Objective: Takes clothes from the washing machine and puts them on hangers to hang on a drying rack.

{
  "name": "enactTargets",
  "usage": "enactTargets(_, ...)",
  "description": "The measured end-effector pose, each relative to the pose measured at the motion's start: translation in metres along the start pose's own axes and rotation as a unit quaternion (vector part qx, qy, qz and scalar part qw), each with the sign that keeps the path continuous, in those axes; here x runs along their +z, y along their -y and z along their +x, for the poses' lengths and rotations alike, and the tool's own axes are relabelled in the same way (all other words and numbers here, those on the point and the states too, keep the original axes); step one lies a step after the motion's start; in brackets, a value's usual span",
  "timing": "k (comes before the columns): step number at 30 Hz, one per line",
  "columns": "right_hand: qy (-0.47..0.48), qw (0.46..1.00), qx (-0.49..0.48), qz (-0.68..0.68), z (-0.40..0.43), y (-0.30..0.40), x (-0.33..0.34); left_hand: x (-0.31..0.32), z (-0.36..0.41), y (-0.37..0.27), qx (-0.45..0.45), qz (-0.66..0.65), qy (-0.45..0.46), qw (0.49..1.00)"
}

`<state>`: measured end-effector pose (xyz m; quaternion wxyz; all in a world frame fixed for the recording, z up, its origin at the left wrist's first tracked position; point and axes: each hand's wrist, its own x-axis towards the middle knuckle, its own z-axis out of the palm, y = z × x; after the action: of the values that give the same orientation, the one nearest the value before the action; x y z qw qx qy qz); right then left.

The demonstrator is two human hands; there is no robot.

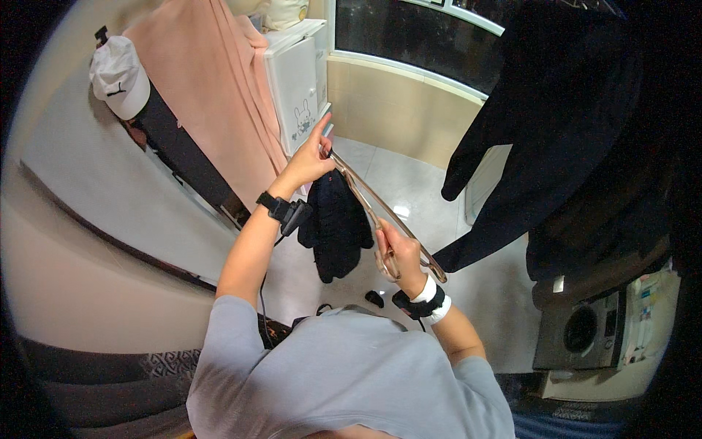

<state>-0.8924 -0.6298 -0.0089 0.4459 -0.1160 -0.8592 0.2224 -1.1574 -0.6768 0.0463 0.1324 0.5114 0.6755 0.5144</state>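
Note:
A bronze-coloured, glossy clothes hanger (399, 215) is held slantwise in front of me. My right hand (403, 253) grips it near its curved hook, at the lower right. At the hanger's far end, my left hand (309, 163) pinches it between thumb and curled fingers, with the index finger pointing out. A black garment (337, 236) hangs down beneath the left hand, beside the hanger. Its fastening to the hanger is hidden by the fingers. The hanger's other end sticks out past my right wrist.
Large dark clothes (570, 126) hang on the right, above a front-loading washing machine (581, 332). On the left are a pink cloth (192, 66) and a white cap (122, 77). A white cabinet (290, 66) stands ahead near the window (406, 41). Pale floor tiles (439, 211) lie below.

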Motion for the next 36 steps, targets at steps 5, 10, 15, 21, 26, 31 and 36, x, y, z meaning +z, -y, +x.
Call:
enactTargets(5, -0.021, 0.999, -0.015, 0.044, -0.006, 0.000, 0.006, -0.015, -0.001, 0.004, -0.112, -0.259, 0.134, 0.950)
enactTargets(10, 0.050, 0.974, 0.148, 0.162, 0.008, 0.019, -0.007, 0.002, -0.014, 0.006, -0.075, -0.328, 0.037, 0.941)
enactTargets(15, 0.042, 0.930, 0.231, 0.283, 0.024, 0.026, -0.018, 0.051, -0.066, -0.004, 0.094, 0.050, -0.347, 0.932)
enactTargets(21, 0.058, 0.846, 0.321, 0.422, 0.047, 0.059, -0.044, 0.117, -0.129, 0.050, 0.098, 0.196, -0.283, 0.934)
enactTargets(26, 0.027, 0.819, 0.328, 0.470, 0.072, 0.069, -0.074, 0.124, -0.118, 0.077, -0.086, 0.102, -0.251, 0.959)
enactTargets(31, -0.022, 0.865, 0.255, 0.433, 0.090, 0.072, -0.106, 0.139, -0.132, 0.109, -0.055, 0.074, -0.204, 0.975)
enactTargets(36, -0.099, 0.844, 0.169, 0.499, 0.114, 0.072, -0.147, 0.154, -0.181, 0.166, -0.178, -0.083, -0.092, 0.976)
